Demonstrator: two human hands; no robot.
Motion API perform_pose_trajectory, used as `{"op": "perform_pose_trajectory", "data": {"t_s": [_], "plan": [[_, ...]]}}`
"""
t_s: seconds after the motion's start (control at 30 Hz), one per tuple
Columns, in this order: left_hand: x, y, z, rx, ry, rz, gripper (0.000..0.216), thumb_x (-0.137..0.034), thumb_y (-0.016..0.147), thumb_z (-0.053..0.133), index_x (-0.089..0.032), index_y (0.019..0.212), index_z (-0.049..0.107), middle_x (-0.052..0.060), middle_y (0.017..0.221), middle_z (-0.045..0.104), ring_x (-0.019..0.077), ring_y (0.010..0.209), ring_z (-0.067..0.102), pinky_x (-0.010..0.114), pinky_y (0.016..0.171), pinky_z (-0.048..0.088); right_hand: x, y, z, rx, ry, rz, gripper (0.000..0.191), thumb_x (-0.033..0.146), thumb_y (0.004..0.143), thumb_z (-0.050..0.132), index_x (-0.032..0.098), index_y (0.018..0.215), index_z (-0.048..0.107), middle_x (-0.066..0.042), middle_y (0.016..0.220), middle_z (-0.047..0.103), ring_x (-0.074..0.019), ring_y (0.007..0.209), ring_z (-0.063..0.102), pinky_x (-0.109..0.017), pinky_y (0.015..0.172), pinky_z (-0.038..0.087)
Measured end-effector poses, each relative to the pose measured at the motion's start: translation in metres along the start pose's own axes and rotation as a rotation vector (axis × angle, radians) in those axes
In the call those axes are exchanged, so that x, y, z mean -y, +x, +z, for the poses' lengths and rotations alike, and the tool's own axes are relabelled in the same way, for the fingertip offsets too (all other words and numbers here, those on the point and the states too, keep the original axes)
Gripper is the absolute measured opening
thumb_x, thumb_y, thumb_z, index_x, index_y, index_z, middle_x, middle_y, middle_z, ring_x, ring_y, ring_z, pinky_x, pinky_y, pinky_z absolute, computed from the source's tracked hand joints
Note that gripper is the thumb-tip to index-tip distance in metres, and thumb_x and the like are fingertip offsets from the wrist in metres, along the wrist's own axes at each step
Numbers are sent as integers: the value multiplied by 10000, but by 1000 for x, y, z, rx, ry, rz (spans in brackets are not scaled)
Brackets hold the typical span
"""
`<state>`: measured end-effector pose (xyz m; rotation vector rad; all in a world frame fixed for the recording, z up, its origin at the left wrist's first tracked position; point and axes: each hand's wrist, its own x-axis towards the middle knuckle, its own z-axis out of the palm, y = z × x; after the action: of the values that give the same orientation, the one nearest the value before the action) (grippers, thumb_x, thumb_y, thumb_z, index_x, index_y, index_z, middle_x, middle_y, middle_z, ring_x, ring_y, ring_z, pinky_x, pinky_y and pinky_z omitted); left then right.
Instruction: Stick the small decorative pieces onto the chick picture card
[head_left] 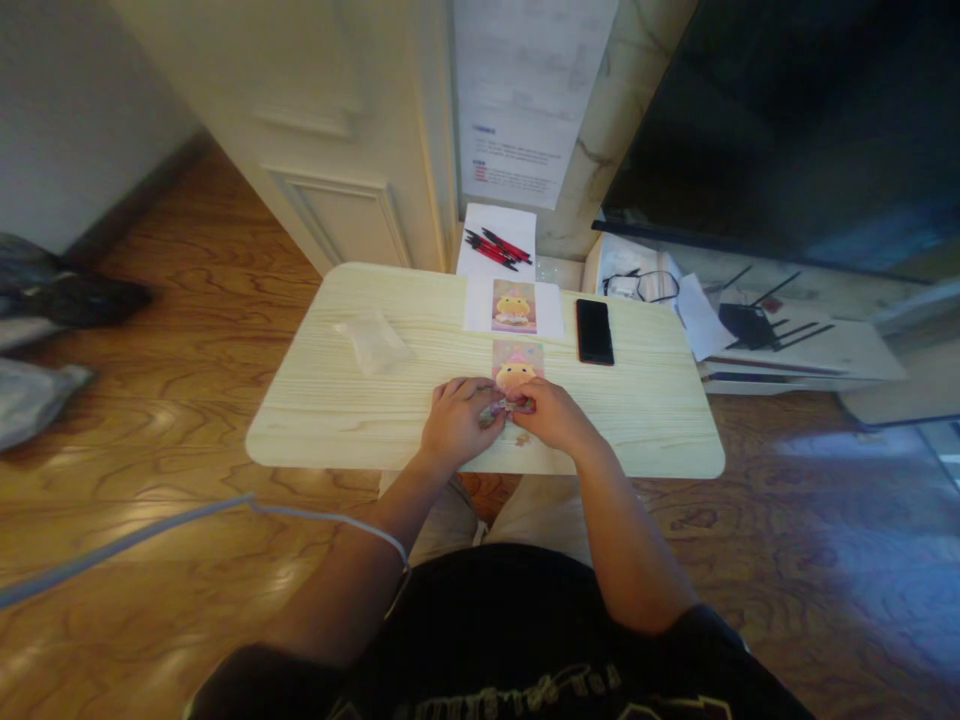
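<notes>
My two bare hands meet over a pale wood-grain table (pixel 315 425), just in front of my body. Under my fingertips is the lower part of a small colourful picture (pixel 517 358), which shows a yellow cartoon face in a pink hat; my hands cover the rest of it. My left hand (pixel 461 420) lies palm down with its fingers curved and close together, the tips at the picture's lower left. My right hand (pixel 553 414) comes in from the other side, thumb and forefinger drawn nearly together at small coloured pieces. The pieces are too blurred for me to tell whether either hand grips one or only presses it. A few loose bits (pixel 523 439) lie nearer me. Just beyond the picture, a matching print (pixel 514 306) rests on white paper (pixel 551 310). A dark phone (pixel 595 332) lies to the right, a clear plastic bag (pixel 373 342) to the left.
</notes>
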<state>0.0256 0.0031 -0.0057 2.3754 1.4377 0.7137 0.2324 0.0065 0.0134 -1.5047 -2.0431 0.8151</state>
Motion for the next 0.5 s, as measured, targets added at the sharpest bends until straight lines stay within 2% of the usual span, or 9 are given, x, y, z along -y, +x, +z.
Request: {"op": "perform_pose_trajectory", "data": {"t_s": [0.1, 0.23, 0.33, 0.5], "plan": [[0, 0, 0, -3, 5, -6, 274, -389, 921, 641, -329, 1167, 744, 16, 1291, 697, 271, 1200, 580, 475, 1015, 427, 0, 3, 2, 17, -34, -57, 165, 120, 837, 751, 214, 973, 759, -42, 1015, 723, -193, 958, 657, -310, 882, 497], [-1, 0, -1, 4, 4, -7, 274, -376, 920, 640, -341, 1173, 740, 9, 1301, 693, 272, 1212, 573, 476, 1018, 426, -2, 4, 0, -17, -31, -44, 140, 85, 874, 703, 206, 926, 752, -39, 995, 716, -192, 987, 651, -332, 937, 490], [-1, 0, -1, 4, 2, -7, 276, -376, 917, 645, -340, 1175, 739, 5, 1301, 693, 269, 1216, 572, 476, 1028, 423, -4, -1, -3, -61, -9, -21, 142, 106, 887, 703, 200, 980, 755, -39, 1001, 695, -186, 991, 646, -324, 930, 502], [0, 0, -1, 11, 2, -4, 280, -386, 919, 643, -333, 1177, 741, 18, 1301, 694, 277, 1222, 573, 480, 1027, 423, -1, -9, -2, -15, -61, -40, 226, 190, 901, 726, 231, 1119, 769, -60, 1119, 664, -198, 1056, 636, -329, 973, 498]]}}
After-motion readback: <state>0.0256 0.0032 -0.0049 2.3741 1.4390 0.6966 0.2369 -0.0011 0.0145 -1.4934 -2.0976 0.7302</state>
